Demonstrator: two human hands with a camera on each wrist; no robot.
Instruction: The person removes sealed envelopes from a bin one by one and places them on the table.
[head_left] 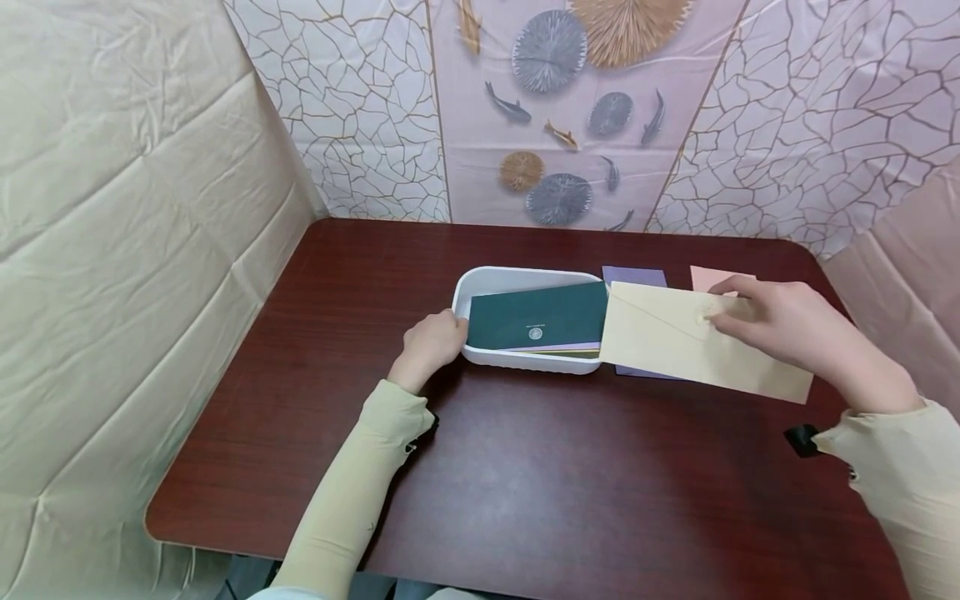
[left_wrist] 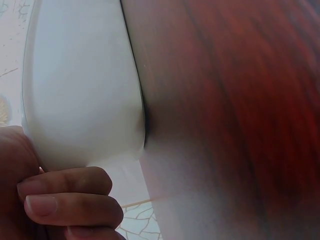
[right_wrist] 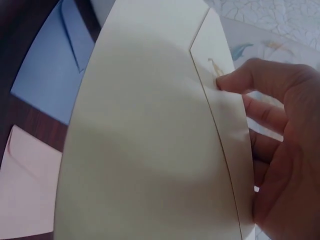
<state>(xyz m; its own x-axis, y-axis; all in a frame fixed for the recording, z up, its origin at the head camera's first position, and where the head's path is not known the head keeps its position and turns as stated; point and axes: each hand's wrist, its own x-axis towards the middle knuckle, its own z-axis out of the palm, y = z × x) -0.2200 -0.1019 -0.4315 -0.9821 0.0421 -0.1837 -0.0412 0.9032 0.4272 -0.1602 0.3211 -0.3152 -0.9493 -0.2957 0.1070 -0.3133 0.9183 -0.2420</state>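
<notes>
My left hand [head_left: 435, 340] grips the left end of a white plastic bin [head_left: 517, 360], its fingers curled at the wall in the left wrist view. Inside the bin lies a dark green envelope [head_left: 536, 312] with a small pale emblem, and lilac and yellowish edges show beneath it. Between thumb and fingers, my right hand [head_left: 806, 329] pinches a cream envelope [head_left: 660, 333] by its flap side. That envelope is raised and tilted, its left end at the bin's right rim. In the right wrist view, the thumb presses near a small mark on the flap.
A blue-purple envelope [head_left: 636, 275] lies right of the bin, partly hidden under the cream one. Farther right is a pink envelope [head_left: 708, 277], mostly covered by the cream envelope and right hand. Everything rests on a dark red-brown table [head_left: 525, 467] with patterned cloth behind.
</notes>
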